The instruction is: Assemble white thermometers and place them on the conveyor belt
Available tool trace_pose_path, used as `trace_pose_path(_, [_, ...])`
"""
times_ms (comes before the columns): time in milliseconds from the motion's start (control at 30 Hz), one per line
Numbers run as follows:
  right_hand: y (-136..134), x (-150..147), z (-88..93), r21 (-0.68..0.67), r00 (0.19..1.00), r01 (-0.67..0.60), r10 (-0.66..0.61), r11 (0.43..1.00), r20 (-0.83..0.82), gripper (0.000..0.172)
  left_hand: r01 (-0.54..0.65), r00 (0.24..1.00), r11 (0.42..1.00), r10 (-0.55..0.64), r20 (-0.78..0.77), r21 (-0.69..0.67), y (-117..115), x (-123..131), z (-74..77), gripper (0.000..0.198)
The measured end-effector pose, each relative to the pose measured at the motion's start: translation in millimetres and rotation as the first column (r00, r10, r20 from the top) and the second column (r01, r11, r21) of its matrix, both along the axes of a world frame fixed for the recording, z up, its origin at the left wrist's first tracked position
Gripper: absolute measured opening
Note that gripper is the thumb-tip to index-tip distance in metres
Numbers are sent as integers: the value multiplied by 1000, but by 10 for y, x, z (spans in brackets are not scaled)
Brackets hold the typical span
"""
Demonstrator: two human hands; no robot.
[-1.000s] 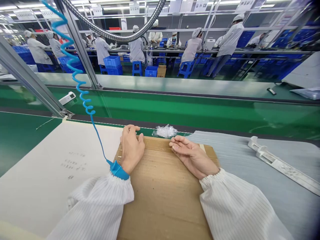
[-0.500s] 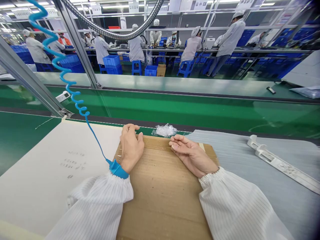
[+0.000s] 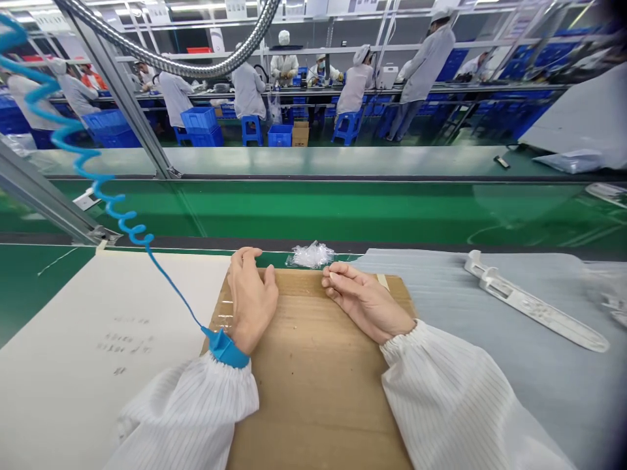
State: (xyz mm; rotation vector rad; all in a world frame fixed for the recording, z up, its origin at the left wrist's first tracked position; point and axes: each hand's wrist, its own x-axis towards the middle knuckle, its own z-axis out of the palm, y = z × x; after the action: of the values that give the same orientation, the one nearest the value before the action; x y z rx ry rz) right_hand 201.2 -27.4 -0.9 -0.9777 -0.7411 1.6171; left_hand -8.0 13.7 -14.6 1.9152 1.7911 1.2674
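A brown cardboard sheet (image 3: 313,365) lies in front of me, clear tape along its left edge. Over its far left corner is my left hand (image 3: 252,294), open, thumb apart from bent fingers, holding nothing visible. A blue wrist strap (image 3: 226,347) circles that wrist, tied to a coiled blue cord (image 3: 110,196). My right hand (image 3: 367,297) is above the far right part of the cardboard, palm turned inward, fingers loosely curled, thumb near the fingertips; I see nothing in it. Just beyond the cardboard, between the hands, sits a small heap of clear plastic pieces (image 3: 312,254).
On the right, a long white plastic part (image 3: 539,303) rests on grey foam sheeting (image 3: 441,287). White paper with handwriting (image 3: 161,287) covers the left. Beyond runs a green belt (image 3: 318,209). A metal post (image 3: 117,91) rises at left; co-workers sit and stand farther back.
The whole view has shifted slightly, so the scene sits farther left. Both hands keep nearly the same pose over the cardboard; the left fingers look slightly straighter.
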Motion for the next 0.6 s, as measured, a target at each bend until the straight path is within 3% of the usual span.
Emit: trace_pose_path(600, [8,-71,38,9,998,43,-43,999,39,30,27,999,1000,-27,-27,7,12,-65,38,24])
